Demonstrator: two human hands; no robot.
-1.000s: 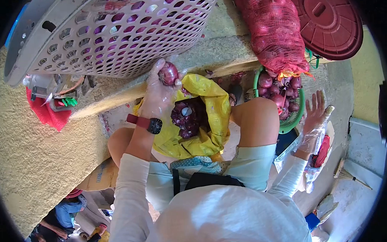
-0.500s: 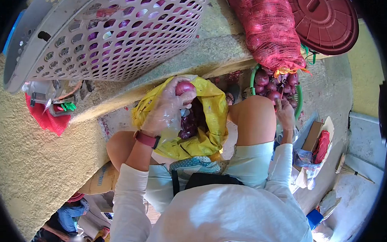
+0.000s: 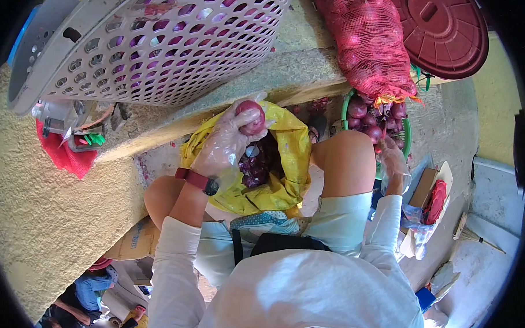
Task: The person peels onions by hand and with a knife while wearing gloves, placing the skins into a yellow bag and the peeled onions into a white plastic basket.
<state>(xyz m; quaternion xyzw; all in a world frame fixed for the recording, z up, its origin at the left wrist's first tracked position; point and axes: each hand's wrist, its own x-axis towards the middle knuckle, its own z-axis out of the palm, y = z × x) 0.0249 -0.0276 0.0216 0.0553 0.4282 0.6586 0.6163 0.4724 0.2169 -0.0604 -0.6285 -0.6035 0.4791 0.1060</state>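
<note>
Sack (image 3: 296,145), yellow and open, sits between the knees (image 3: 348,155), purple skins (image 3: 254,169) inside. Above its mouth the left hand (image 3: 229,133) has a red onion (image 3: 251,116) in its grip. The right hand (image 3: 393,160) is at the onions (image 3: 358,108) in a green basket (image 3: 408,137); its grip I cannot tell. Beyond, a mesh bag (image 3: 371,39) and crate (image 3: 183,57) rest on a ledge (image 3: 305,64).

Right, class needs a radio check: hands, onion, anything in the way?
Left hand holding onion over yellow sack. Right hand at green basket. Red mesh bag partly screens basket.
</note>
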